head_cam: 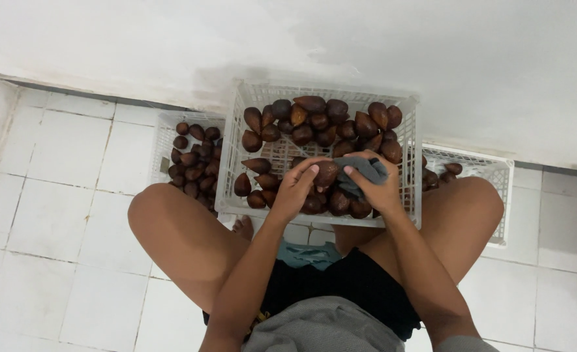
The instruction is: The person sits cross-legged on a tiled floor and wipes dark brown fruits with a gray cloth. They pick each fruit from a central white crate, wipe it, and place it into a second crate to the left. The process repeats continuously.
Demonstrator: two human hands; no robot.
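- Gripping a single brown scaly fruit (pixel 326 173) from its left side, the left hand (pixel 297 189) had its fingers curled narrow around it, fingertips on the top of the skin.
- The right hand (pixel 374 189) was closed on a grey cloth (pixel 365 169), fingers folded over it, the cloth pressed against the right side of the same fruit.
- Held fruit sat just above the front half of the middle white crate (pixel 249 98), over the heap of loose fruit (pixel 314 120) of the same kind.
- That heap was thickest along the crate's far wall and under the hands; bare white mesh showed in the middle left.
- Middle crate rested between the person's bare knees, its near rim close to the thighs.
- A second white crate (pixel 164 140) stood on the left, touching the first, partly filled with the same dark fruit.
- A third white crate (pixel 490 173) stood on the right, mostly hidden behind the right knee; a few fruits showed at its near-left corner.
- All three crates stood on a white tiled floor (pixel 53 195), against a white wall (pixel 432 58).
- Person was seated low, dark shorts and grey shirt hem in view.
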